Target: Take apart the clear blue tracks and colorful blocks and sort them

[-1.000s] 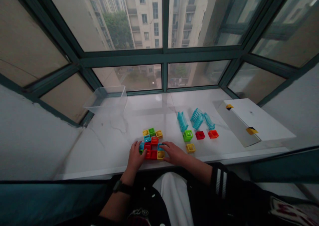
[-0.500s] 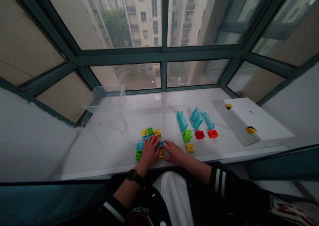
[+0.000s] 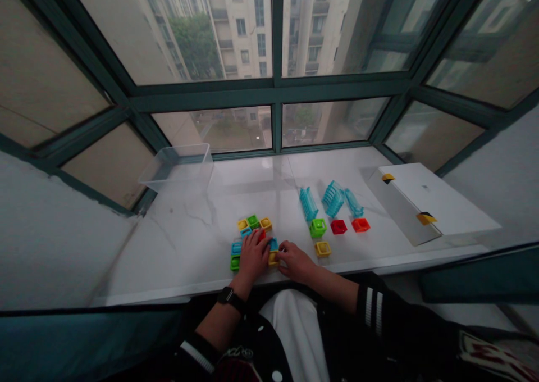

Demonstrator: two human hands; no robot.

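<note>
A cluster of joined plastic square blocks [image 3: 254, 224] in yellow, green, blue and red lies on the white marble sill [image 3: 189, 230]. My left hand [image 3: 254, 257] lies flat over the cluster's near middle, covering the red blocks. My right hand [image 3: 297, 261] rests beside it, fingertips touching the yellow block [image 3: 273, 258] at the cluster's near right corner. Neither hand lifts a block.
Loose blocks lie to the right: yellow [image 3: 323, 249], green [image 3: 317, 228], red [image 3: 338, 227], orange [image 3: 361, 224]. Behind them are three cyan ribbed pieces [image 3: 332, 198]. A clear plastic bin [image 3: 181, 166] stands at the back left, a white box [image 3: 421, 202] at the right.
My left hand has moved from the cluster's left edge onto its middle, covering the red blocks. My right hand has stayed at the near right corner.
</note>
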